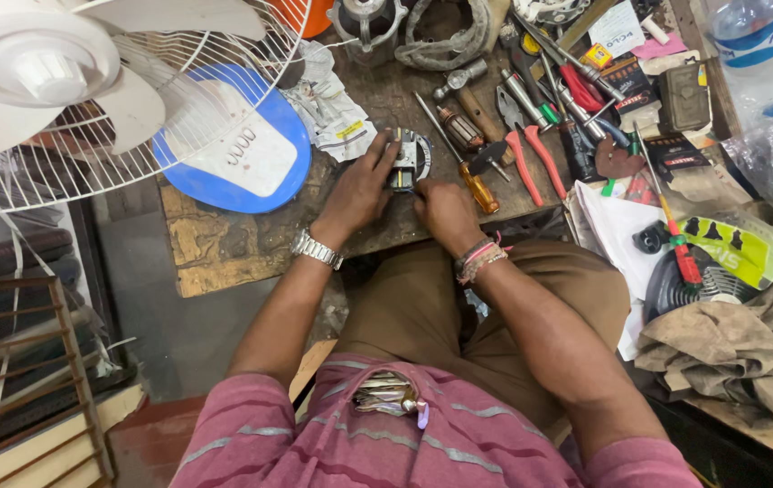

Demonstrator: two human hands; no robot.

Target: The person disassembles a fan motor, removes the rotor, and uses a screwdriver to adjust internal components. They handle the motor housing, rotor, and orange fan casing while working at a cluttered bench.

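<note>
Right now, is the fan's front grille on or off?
Off, it seems: the white blades show bare at upper left, with the wire guard only behind them. Both hands grip the small motor part.

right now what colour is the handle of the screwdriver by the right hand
Amber orange, on the screwdriver lying beside the right hand; the head view shows it.

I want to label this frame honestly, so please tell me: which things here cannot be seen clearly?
- Small motor part, head view: both hands cover its sides.
- Right hand fingertips: tucked under the part.
- Fan: cut by the top and left edges.
- Plastic bottle: cut by the top edge.
</note>
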